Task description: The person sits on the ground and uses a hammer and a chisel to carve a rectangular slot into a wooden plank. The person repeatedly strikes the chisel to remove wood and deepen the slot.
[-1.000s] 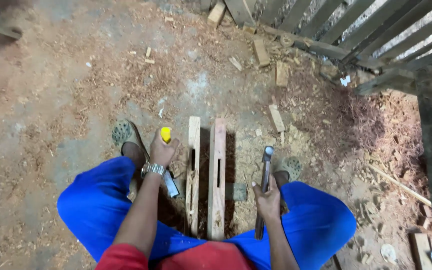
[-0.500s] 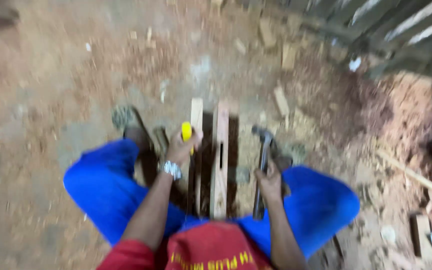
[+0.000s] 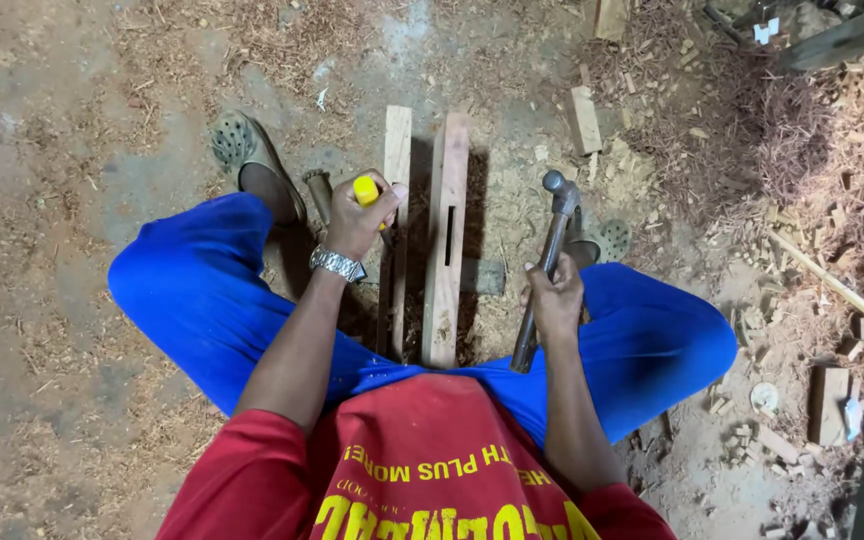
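Our left hand (image 3: 357,222) grips a yellow-handled chisel (image 3: 367,192) at frame centre; our right hand (image 3: 555,298) clasps a hammer (image 3: 544,268), head toward the top. Two wooden rails (image 3: 446,230) run vertically.

Rough woodworking yard or workshop: dirt floor (image 3: 72,300) strewn with sawdust and wood offcuts (image 3: 584,118), mortised timber pieces (image 3: 446,240), hammer (image 3: 544,270) in use.

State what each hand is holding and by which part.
The left hand grips a chisel by its yellow handle, over the thinner wood bar. The right hand holds a hammer around the middle of its shaft, head pointing away.
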